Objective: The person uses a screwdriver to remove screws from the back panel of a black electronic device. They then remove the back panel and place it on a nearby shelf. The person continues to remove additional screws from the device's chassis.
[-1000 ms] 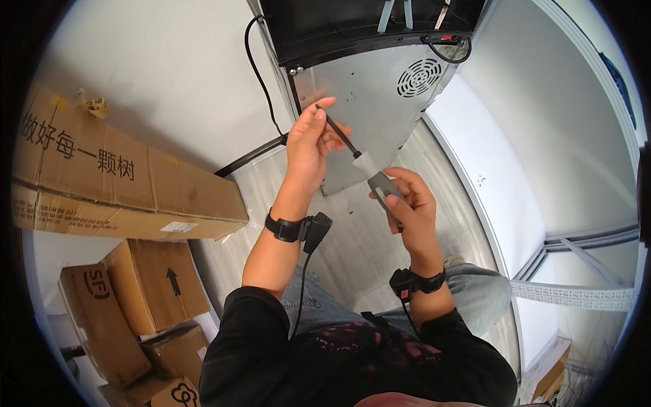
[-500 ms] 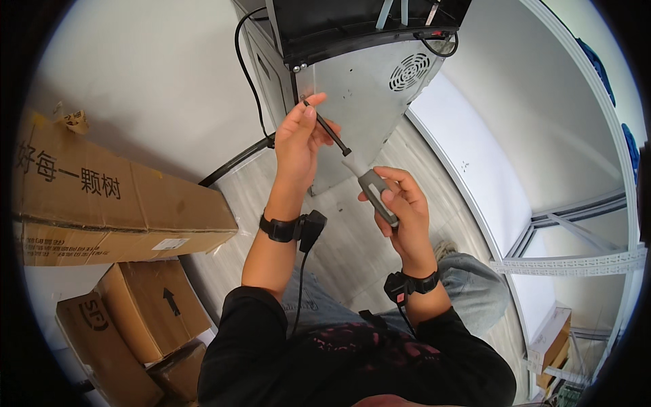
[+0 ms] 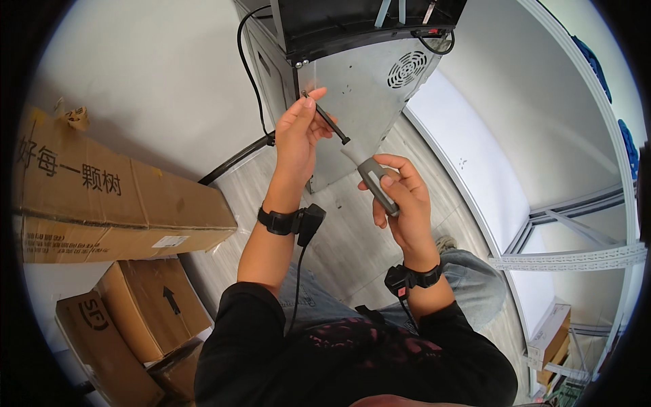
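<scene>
My left hand (image 3: 297,129) is closed on a thin black screwdriver shaft (image 3: 333,127), thumb and fingers pinching near its far end. That end points at the left edge of a grey metal cabinet (image 3: 359,102); whether it touches the metal I cannot tell. A wider dark collar ends the shaft on the near side. My right hand (image 3: 407,203) grips a grey screwdriver handle (image 3: 377,186) with a pale panel, its thumb lying along the side. The handle's pale tip sits close to the collar, roughly in line with it; whether they are joined is unclear.
A black open-fronted unit (image 3: 366,27) tops the cabinet, with a black cable (image 3: 244,61) at left. Cardboard boxes (image 3: 129,183) line the left side. A white panel (image 3: 468,149) and a metal shelf frame (image 3: 569,261) stand at right. Each wrist wears a wired black strap.
Both hands stay in nearly the same pose, with the shaft and handle shifted very slightly. The view has also shifted a little.
</scene>
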A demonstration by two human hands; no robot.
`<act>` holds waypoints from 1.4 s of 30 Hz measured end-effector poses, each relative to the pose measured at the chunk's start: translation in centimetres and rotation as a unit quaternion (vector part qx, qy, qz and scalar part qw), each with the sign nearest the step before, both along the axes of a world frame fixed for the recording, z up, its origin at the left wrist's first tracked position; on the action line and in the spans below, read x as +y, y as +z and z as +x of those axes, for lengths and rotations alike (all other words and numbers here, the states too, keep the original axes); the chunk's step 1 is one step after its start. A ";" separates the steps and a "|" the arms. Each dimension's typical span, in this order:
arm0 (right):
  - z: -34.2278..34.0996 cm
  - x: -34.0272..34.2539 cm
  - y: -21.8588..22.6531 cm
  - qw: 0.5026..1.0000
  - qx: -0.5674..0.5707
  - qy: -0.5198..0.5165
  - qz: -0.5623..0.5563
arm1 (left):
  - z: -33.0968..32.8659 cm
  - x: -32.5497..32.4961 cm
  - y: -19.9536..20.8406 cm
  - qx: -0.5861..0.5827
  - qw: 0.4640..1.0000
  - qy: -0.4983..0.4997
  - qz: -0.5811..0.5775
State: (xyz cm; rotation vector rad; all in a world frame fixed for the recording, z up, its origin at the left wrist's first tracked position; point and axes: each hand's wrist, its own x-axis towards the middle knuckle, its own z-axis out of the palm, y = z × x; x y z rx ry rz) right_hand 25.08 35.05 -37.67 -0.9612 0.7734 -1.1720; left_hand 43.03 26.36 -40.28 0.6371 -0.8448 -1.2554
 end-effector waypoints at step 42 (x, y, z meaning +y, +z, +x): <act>1.3 1.7 0.3 0.989 -0.062 0.105 0.083 | 0.5 1.3 1.6 0.014 0.997 -0.042 0.061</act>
